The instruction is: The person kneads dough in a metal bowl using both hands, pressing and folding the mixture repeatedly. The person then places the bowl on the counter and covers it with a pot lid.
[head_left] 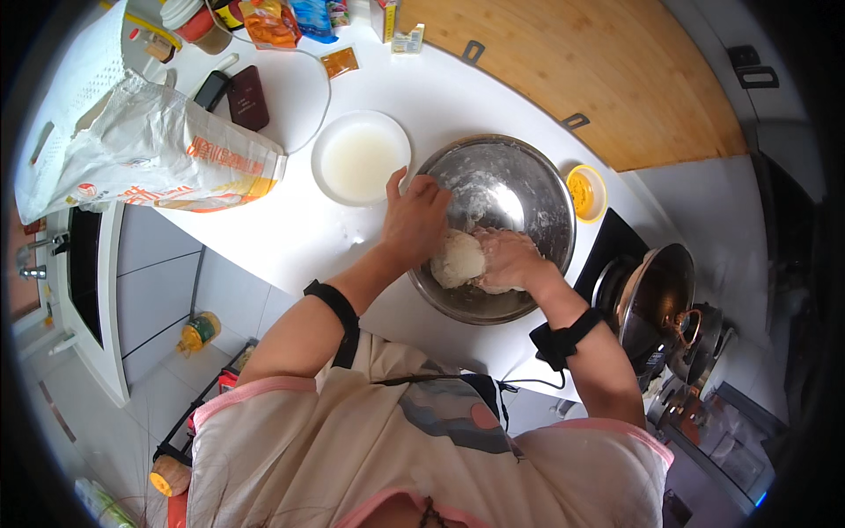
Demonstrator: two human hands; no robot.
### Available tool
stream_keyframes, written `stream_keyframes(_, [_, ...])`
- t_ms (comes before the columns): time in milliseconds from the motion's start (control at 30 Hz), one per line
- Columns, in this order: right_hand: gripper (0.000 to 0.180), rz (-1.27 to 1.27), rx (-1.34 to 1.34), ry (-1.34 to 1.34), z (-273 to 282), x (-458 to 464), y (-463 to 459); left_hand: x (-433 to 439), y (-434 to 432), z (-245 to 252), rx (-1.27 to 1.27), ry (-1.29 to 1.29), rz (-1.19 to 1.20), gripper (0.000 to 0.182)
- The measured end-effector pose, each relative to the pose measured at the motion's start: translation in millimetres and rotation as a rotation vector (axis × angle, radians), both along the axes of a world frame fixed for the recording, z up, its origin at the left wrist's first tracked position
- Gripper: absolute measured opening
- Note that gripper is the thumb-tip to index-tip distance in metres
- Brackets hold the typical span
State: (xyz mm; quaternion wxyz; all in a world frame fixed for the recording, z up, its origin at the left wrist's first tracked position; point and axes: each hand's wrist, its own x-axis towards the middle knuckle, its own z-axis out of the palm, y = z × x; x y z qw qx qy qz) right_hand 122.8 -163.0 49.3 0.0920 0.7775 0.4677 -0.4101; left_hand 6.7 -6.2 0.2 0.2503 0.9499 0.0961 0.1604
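A stainless steel mixing bowl (551,191) sits on the counter before me, its inner wall smeared with flour paste. Inside, towards my side, lies a lump of pale dough (457,259). My right hand (509,259), coated with flour, grips and presses the dough; its fingertips are partly hidden. At the bowl's left rim is my left hand (417,214), curled over the edge and holding it, with one finger raised outside. Just left of that hand stands a white dish (362,158) of cloudy liquid.
A woven flour bag (198,148) bearing writing leans at the left. Behind it lie a dark red box (248,99) and several packets and jars. A yellow cup (586,193) stands right of the bowl, near a black cooktop (610,251) and a wok (660,290). A wooden board (581,72) lies behind.
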Motion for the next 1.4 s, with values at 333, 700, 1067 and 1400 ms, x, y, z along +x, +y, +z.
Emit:
stream_keyframes(333, [0.092,-0.861,0.393,-0.232,-30,-4,-13,1,2,2,-0.020,0.024,-0.003,0.024])
stream_keyframes(700, [0.089,-0.869,0.514,-0.494,-65,-35,24,2,-3,4,-0.010,0.081,0.035,0.028])
stream_keyframes(1067, [0.085,-0.852,0.591,-0.529,-106,4,18,1,-1,6,-0.036,0.049,0.028,0.027])
stream_keyframes(1400, [0.076,-0.653,0.347,-0.384,-32,21,-4,1,-3,8,0.057,0.063,0.005,0.023])
